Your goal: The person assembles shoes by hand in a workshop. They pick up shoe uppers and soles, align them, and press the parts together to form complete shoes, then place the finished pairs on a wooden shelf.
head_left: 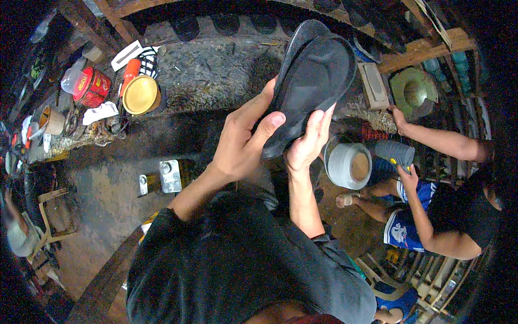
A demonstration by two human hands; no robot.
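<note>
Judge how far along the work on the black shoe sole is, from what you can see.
Done: the black sole looks cut to shape, with a smooth raised rim. In hand: the left hand and right hand hold it up by its narrow end. Left: no upper is attached; the red tin and yellow bowl sit untouched.

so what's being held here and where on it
Both hands, left and right, hold a black rubber shoe sole by its narrow lower end, fingers on opposite edges.
</note>
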